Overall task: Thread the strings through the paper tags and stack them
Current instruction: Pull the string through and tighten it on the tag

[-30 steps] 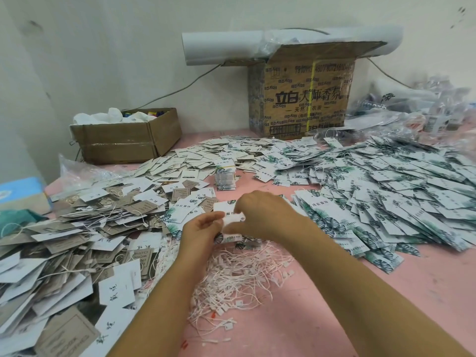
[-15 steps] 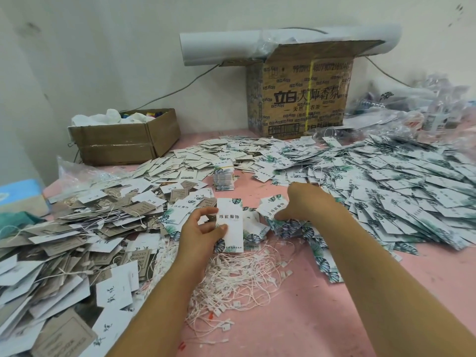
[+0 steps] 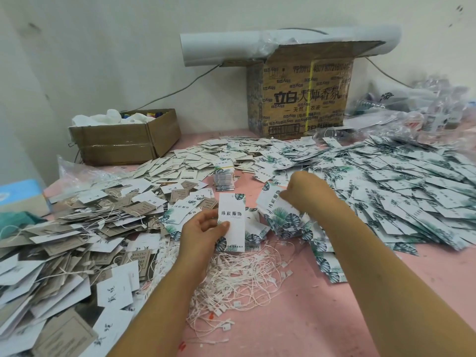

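My left hand point(image 3: 203, 234) holds a white paper tag point(image 3: 232, 222) with green leaf print upright above the table's middle. My right hand point(image 3: 306, 190) reaches right of it, its fingers pinching a leaf-print tag point(image 3: 273, 202) at the near edge of the big leaf-tag pile point(image 3: 386, 186). A tangle of white strings point(image 3: 244, 276) with small plastic locks lies on the pink table point(image 3: 309, 318) just below my left hand. No string is seen in either hand.
A heap of grey and white tags point(image 3: 64, 240) with strings fills the left. A small banded stack of tags point(image 3: 224, 176) stands behind. A low open box point(image 3: 123, 140) and a tall printed carton point(image 3: 304, 96) sit against the wall. Plastic bags point(image 3: 425, 117) lie far right.
My hands were together over one tag. They separated: the left kept the tag and turned it face up, while the right moved out to the leaf-tag pile.
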